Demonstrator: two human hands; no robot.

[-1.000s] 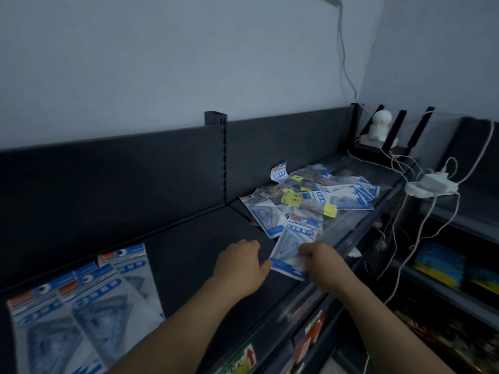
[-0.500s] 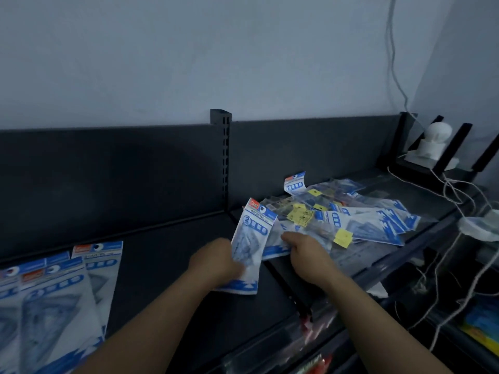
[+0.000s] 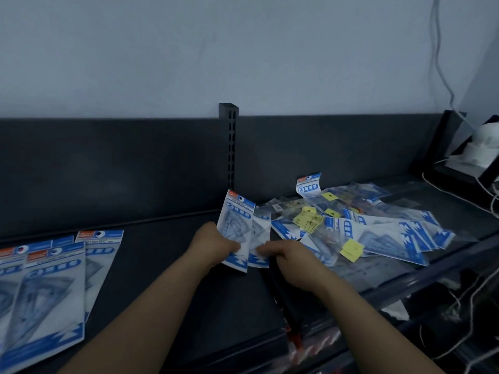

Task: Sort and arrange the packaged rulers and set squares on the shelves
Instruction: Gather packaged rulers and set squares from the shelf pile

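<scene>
On the dark metal shelf (image 3: 167, 279), near its middle, our left hand (image 3: 216, 244) grips a set square packet (image 3: 237, 222) by its lower end. Our right hand (image 3: 286, 256) pinches a second packet (image 3: 261, 236) beside it. Both look light, flat and slippery, so a firm pinch at the edge seems safest.

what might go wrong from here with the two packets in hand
1. The left hand grips the front packet and the right hand pinches the back packet, both low down; the slick overlapping sleeves may slip or get mixed.
2. The loose pile lies near the shelf front; tugging from it may drag packets over the edge.
3. Cables lie close beside the pile and might snag.
</scene>
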